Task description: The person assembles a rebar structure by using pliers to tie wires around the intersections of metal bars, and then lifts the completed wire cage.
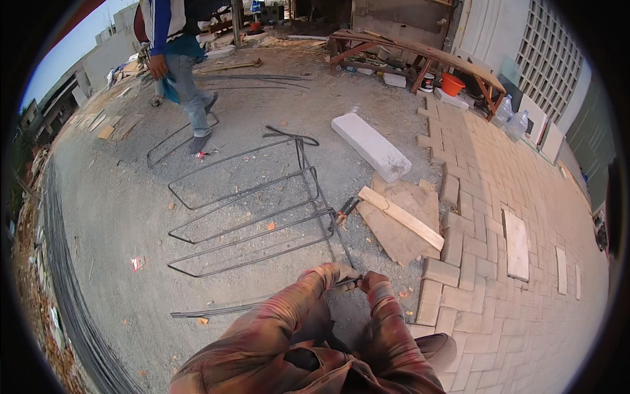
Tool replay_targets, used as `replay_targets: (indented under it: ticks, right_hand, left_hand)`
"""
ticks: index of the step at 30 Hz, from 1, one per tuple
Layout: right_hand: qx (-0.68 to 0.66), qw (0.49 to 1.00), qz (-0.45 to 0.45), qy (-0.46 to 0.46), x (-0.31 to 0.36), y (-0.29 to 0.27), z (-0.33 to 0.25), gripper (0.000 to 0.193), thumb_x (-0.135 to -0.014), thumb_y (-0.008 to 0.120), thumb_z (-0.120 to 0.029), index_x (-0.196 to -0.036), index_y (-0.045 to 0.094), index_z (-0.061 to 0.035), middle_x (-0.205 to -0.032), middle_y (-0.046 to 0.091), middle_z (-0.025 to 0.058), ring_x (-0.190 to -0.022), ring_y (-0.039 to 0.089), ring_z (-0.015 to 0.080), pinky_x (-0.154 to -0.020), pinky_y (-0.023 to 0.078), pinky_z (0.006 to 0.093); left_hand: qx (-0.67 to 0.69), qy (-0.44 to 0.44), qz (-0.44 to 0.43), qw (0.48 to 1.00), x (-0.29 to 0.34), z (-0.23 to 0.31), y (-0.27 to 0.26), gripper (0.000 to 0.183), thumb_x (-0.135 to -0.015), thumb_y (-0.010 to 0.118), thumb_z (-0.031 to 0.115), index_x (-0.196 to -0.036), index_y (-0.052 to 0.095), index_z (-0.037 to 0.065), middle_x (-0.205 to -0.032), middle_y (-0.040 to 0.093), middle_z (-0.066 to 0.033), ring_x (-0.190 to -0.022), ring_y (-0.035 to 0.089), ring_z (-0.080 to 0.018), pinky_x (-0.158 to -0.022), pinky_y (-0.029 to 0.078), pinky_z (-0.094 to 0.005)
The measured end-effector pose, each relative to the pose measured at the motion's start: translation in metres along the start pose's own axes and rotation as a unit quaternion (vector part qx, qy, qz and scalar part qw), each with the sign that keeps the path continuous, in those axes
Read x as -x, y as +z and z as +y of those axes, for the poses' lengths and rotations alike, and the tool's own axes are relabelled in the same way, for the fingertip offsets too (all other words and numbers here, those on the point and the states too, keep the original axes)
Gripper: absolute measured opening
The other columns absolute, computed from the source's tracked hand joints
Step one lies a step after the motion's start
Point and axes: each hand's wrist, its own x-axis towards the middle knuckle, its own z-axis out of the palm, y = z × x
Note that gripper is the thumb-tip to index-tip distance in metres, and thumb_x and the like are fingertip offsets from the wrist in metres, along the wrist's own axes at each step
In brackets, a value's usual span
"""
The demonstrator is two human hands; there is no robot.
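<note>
Both hands meet at the near end of a cage of thin dark reinforcing bars, which lies on the gritty ground. My left hand is closed round a bar where the long rods and a bent loop come together. Against that same joint, my right hand is closed with its fingers pressed together; what it pinches is too small to make out. Several rectangular bar loops reach leftward from the long rods. Beside the rods, just beyond my hands, lie pincers with orange and black handles.
A white block and a timber strip on a flat board lie ahead. Paving covers the right side. Long bars run along the left. Another person stands among loops at far left; a wooden bench is at far right.
</note>
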Motion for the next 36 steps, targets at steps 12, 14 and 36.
replay_targets:
  ticks: [12,14,36]
  right_hand:
    - [0.427,0.758,-0.037,-0.492,0.024,-0.051,0.011,0.015,-0.074,0.063,-0.01,-0.087,0.066,-0.0032,-0.079,0.063,0.0127,-0.072,0.062,0.0267,-0.067,0.052,0.0347]
    - [0.526,0.697,-0.052,-0.485,0.034,-0.036,-0.001,0.02,-0.076,0.064,-0.024,-0.084,0.067,-0.0056,-0.087,0.063,0.0152,-0.084,0.061,0.0293,-0.076,0.048,0.0357]
    - [0.081,0.975,0.09,-0.187,0.035,-0.001,0.01,0.024,-0.076,0.066,-0.012,-0.063,0.046,-0.0077,-0.051,0.046,0.0025,-0.038,0.043,0.0168,-0.032,0.031,0.031]
  left_hand:
    - [0.002,-0.032,0.034,0.999,0.008,0.023,0.018,0.025,-0.081,0.057,0.03,-0.069,0.061,0.009,-0.062,0.059,-0.0034,-0.051,0.053,-0.0155,-0.047,0.04,-0.0301]
    - [-0.068,-0.044,0.019,0.997,0.003,0.017,0.007,0.021,-0.081,0.058,0.028,-0.073,0.063,0.01,-0.068,0.062,-0.0007,-0.054,0.054,-0.0107,-0.047,0.042,-0.0252]
    - [-0.263,0.178,0.376,0.871,0.049,0.003,0.064,0.031,-0.081,0.056,0.033,-0.098,0.058,0.008,-0.091,0.062,-0.0207,-0.089,0.059,-0.0381,-0.077,0.046,-0.0436]
